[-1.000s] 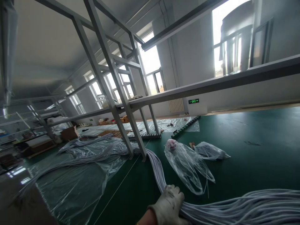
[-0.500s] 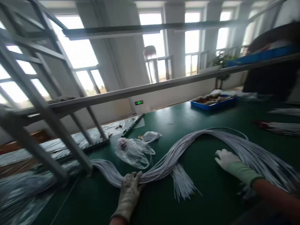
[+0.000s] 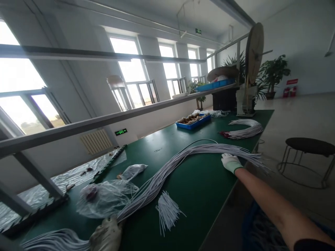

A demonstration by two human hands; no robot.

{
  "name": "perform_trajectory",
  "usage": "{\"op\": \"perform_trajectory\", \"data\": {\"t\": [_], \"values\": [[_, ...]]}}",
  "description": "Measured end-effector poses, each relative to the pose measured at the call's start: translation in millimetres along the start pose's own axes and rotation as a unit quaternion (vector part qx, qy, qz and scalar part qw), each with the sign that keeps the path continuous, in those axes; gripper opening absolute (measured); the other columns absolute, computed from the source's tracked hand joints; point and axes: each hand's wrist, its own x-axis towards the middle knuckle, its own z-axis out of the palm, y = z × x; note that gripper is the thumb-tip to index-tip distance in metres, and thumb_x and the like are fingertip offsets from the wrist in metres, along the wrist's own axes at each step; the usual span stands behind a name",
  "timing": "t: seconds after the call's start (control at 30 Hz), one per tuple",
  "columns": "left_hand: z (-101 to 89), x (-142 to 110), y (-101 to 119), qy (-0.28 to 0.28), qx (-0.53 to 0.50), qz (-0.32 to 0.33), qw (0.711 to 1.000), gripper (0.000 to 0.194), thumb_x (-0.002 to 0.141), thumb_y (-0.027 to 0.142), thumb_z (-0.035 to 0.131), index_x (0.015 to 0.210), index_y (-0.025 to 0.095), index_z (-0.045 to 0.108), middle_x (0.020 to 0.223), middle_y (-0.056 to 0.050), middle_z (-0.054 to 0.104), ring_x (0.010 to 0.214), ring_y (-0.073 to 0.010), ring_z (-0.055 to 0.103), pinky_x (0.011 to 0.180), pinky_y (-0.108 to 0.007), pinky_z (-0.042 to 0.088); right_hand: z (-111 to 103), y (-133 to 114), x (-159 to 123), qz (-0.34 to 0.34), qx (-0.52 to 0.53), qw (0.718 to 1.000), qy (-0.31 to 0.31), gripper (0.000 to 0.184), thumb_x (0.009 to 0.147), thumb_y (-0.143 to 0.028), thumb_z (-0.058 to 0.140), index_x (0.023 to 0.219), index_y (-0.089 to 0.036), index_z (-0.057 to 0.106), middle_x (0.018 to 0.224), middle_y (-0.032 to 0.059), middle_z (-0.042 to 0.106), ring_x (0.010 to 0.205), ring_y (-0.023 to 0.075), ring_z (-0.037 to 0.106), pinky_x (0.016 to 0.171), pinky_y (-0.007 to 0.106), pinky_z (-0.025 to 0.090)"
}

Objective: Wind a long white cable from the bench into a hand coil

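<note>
A long bundle of white wires lies stretched across the green bench, curving from the near left corner to the far right edge. The gloved left hand rests on the bundle at its near end, its grip closed around the wires. The gloved right hand lies on the far end with the arm stretched out; I cannot tell whether its grip is closed. A short bunch of cut wires lies just beside the bundle. Crumpled plastic bags sit near the left hand.
</note>
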Motion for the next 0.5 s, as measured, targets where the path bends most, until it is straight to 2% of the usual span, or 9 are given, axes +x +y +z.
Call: {"op": "perform_trajectory", "data": {"t": [0.17,0.3,0.4,0.5], "values": [[-11.1,21,16,-0.003,0.007,-0.072,0.997,0.047,0.104,0.053,0.040,0.121,0.017,0.065,0.123,-0.014,0.071,0.108,-0.0285,0.069,0.092,-0.045,0.050,11,-6,8,0.020,0.017,0.999,0.026,0.045,0.102,-0.042,0.066,0.140,-0.020,0.059,0.151,0.0125,0.054,0.134,0.0336,0.055,0.112,0.060,0.045],[-8.9,29,21,0.004,0.015,-0.090,0.996,0.052,0.103,0.057,0.039,0.124,0.016,0.063,0.126,-0.015,0.069,0.109,-0.0288,0.068,0.094,-0.045,0.049,14,-17,9,0.005,0.027,0.998,0.048,0.037,0.101,-0.040,0.067,0.129,-0.016,0.064,0.135,0.0128,0.063,0.121,0.0300,0.063,0.103,0.053,0.053],[-3.3,33,19,0.003,0.010,-0.089,0.996,0.051,0.105,0.051,0.033,0.124,0.014,0.063,0.124,-0.018,0.069,0.112,-0.0329,0.068,0.094,-0.046,0.048,14,-55,6,-0.057,0.056,0.995,0.063,0.036,0.101,-0.038,0.067,0.128,-0.014,0.064,0.130,0.0131,0.065,0.117,0.0288,0.065,0.101,0.051,0.054],[2.0,38,14,0.002,0.002,-0.092,0.996,0.046,0.105,0.047,0.038,0.122,0.013,0.064,0.120,-0.018,0.070,0.109,-0.0324,0.069,0.093,-0.046,0.050,15,-119,3,-0.146,0.111,0.982,0.052,0.035,0.104,-0.039,0.063,0.133,-0.019,0.062,0.129,0.0098,0.067,0.111,0.0256,0.067,0.097,0.048,0.057]]}}
